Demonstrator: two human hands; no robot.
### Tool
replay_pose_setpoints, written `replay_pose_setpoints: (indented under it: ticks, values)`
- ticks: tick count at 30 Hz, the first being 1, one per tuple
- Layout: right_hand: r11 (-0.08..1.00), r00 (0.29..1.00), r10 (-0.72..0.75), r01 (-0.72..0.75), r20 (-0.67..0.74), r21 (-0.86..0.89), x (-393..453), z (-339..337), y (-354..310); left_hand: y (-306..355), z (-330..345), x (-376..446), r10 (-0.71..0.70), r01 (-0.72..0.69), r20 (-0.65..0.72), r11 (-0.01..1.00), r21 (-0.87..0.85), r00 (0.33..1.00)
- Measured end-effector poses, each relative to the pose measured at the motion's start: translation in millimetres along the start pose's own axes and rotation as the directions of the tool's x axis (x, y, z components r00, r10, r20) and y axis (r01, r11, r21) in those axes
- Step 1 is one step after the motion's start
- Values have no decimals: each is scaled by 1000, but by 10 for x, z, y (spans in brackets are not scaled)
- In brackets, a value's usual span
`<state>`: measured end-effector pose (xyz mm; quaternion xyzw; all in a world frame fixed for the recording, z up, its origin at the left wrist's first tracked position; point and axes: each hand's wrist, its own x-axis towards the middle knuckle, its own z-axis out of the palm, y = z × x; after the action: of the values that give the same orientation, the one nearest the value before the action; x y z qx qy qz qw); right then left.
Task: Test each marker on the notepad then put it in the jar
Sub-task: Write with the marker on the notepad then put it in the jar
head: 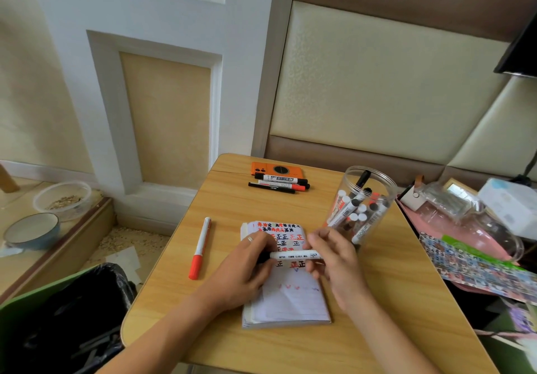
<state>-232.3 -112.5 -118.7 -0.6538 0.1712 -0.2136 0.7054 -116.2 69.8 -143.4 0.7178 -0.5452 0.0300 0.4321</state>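
Black-capped whiteboard marker (293, 255), centre frame, over notepad (286, 301): left hand (250, 269) fingers clamped on cap, right hand (334, 260) pinching barrel. Risk: sudden cap release jerks the nib, smearing ink.

You've got two hands in view, left hand (250, 269) and right hand (337, 266), sharing one white marker (293, 255). One notepad (286, 280), one clear jar (360, 208) with a bunch of markers inside, too packed to count. One red-capped marker (200, 247) lies loose. About four markers sit by one orange phone (276, 169). Two bowls (32, 229) are off the table's left.
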Motion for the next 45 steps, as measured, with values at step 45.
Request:
replay_pose_setpoints:
  ticks: [45]
  values:
    - [583, 707, -706, 558, -29, -591, 114, -69, -1280, -214, 131, 21, -218, 201, 42, 949, 242, 975]
